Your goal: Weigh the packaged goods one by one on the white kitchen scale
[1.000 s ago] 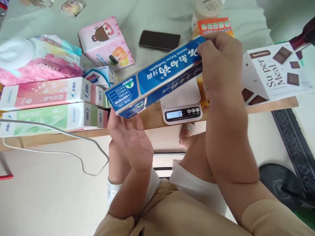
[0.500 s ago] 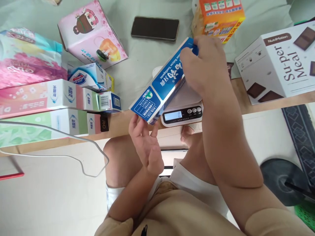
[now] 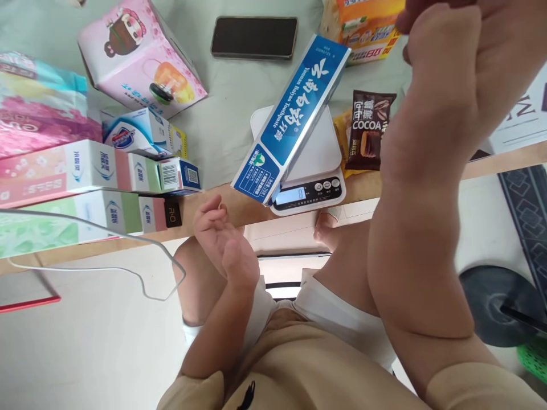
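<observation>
A long blue toothpaste box (image 3: 294, 117) lies slanted across the white kitchen scale (image 3: 318, 165), its near end hanging over the display. My left hand (image 3: 222, 242) hovers below the table edge with the palm up, fingers apart and holding nothing, just left of the box's near end. My right hand (image 3: 444, 57) is raised at the upper right, clear of the box, with its fingers curled in; nothing shows in it.
A black phone (image 3: 254, 37), a pink cartoon box (image 3: 137, 57), several toothpaste and soap boxes (image 3: 85, 171) at the left, an orange box (image 3: 367, 25), a cocoa snack packet (image 3: 370, 128) and a white cable (image 3: 106, 250) lie around the wooden table edge (image 3: 213, 213).
My right hand set the toothpaste box down on the scale, let go and rose to the upper right. My left hand drew back from the box's near end.
</observation>
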`<action>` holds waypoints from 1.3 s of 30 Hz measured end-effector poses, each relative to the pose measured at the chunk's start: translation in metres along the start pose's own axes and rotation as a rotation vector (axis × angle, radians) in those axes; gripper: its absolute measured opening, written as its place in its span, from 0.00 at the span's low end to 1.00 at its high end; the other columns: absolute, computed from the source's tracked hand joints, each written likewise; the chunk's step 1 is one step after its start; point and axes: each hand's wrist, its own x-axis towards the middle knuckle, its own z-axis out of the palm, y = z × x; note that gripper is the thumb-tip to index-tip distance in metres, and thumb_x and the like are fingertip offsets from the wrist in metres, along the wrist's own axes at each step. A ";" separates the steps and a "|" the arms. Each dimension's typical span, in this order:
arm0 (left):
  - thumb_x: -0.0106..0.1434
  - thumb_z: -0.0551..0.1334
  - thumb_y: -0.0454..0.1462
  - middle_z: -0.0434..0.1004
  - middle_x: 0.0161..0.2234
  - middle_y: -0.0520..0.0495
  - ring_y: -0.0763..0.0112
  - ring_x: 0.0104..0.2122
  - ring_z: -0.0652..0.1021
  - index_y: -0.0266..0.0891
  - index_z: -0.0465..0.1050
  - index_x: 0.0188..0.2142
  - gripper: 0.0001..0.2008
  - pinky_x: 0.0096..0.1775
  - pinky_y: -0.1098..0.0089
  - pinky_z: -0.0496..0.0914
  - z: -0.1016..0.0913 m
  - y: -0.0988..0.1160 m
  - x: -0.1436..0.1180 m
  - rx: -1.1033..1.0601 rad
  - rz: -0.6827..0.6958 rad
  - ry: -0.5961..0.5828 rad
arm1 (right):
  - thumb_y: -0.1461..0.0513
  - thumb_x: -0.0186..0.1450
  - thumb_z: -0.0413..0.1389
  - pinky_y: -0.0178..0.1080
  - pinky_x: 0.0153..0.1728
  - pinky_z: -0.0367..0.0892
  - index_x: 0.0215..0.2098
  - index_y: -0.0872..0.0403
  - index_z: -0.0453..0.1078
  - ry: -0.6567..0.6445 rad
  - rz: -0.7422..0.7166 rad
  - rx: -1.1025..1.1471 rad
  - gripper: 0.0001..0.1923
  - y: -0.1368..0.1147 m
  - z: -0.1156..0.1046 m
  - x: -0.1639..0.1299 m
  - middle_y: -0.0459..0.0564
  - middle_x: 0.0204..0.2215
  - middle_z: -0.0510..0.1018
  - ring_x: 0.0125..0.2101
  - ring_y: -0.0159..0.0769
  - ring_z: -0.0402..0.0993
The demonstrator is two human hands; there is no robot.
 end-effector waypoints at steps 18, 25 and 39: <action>0.58 0.66 0.50 0.75 0.49 0.48 0.57 0.57 0.77 0.51 0.76 0.45 0.17 0.64 0.50 0.71 0.025 -0.002 0.017 0.048 0.220 0.116 | 0.58 0.64 0.52 0.56 0.60 0.72 0.50 0.51 0.70 -0.049 0.228 -0.150 0.16 0.043 -0.033 -0.041 0.49 0.49 0.79 0.55 0.42 0.78; 0.58 0.67 0.53 0.74 0.46 0.47 0.56 0.54 0.78 0.50 0.75 0.41 0.16 0.63 0.45 0.73 0.030 -0.003 0.022 0.055 0.248 0.166 | 0.56 0.65 0.57 0.55 0.69 0.68 0.59 0.45 0.68 -0.205 0.397 -0.038 0.24 0.072 -0.024 -0.046 0.49 0.61 0.77 0.64 0.42 0.74; 0.57 0.66 0.57 0.70 0.45 0.47 0.50 0.53 0.78 0.46 0.67 0.39 0.22 0.59 0.36 0.72 0.015 -0.005 0.018 0.164 0.231 0.124 | 0.60 0.65 0.51 0.48 0.74 0.66 0.66 0.40 0.64 -0.311 0.496 0.158 0.30 0.102 -0.006 -0.036 0.42 0.71 0.68 0.72 0.35 0.65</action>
